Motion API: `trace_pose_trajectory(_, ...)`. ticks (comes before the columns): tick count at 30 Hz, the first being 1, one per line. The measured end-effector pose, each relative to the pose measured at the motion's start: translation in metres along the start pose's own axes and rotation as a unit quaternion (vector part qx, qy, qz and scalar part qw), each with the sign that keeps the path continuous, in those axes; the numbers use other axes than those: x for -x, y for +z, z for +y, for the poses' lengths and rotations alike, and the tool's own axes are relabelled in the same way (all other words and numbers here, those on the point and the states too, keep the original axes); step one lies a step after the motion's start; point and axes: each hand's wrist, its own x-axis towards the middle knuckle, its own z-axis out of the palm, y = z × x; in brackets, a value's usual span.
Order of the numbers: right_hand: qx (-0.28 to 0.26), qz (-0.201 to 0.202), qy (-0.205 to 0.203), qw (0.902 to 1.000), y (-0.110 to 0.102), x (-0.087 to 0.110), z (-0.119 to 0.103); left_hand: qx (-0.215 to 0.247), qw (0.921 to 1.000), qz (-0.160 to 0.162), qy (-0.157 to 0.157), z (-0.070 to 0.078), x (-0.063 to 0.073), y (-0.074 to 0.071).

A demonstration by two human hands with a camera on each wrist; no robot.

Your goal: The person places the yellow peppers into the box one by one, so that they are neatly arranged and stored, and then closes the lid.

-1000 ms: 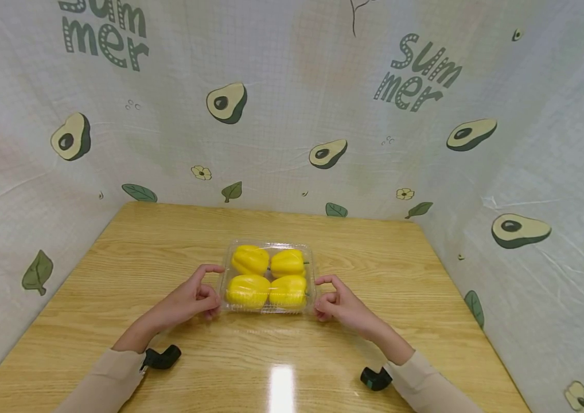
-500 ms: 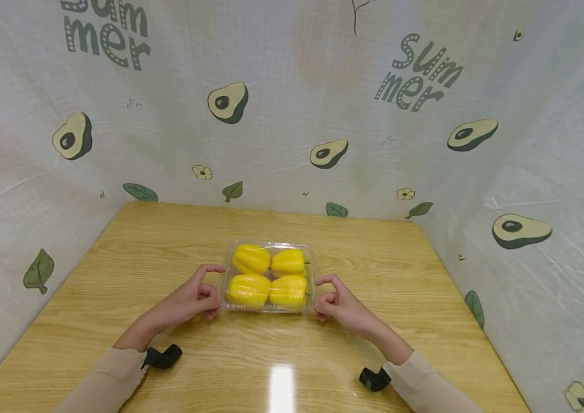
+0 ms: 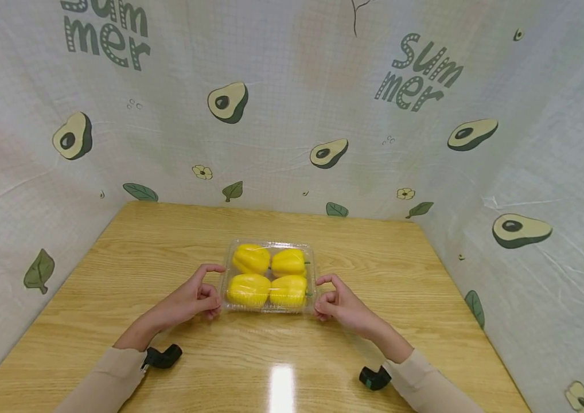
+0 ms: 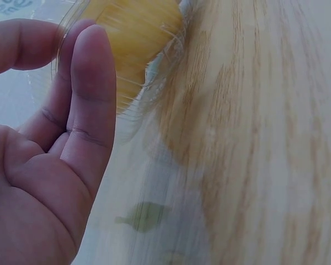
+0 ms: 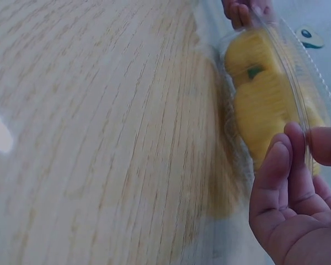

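A clear plastic clamshell box lies flat on the wooden table with its lid down. Several yellow bell peppers sit inside it in two rows. At the box's left edge my left hand pinches the rim. In the left wrist view that rim runs between fingertips on either side of it. My right hand pinches the opposite rim, and the right wrist view shows the plastic edge between thumb and fingers.
The wooden table extends around the box, with a bright light reflection near the front. A printed cloth with avocados and leaves hangs behind and along both sides. Black wrist devices are strapped at both beige sleeves.
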Motion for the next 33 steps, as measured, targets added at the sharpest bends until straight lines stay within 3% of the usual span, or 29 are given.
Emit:
trace_pose_trajectory(23,0.031,0.014,0.018,0.9992,-0.002,0.001,0.0,-0.005,0.9999,0.005,-0.01,-0.003,0.002,-0.003)
trace_pose_trajectory(33,0.085,0.023,0.003,0.9961,-0.01,0.004,-0.006,-0.057,0.9982,0.014,-0.012,-0.001,0.004,-0.008)
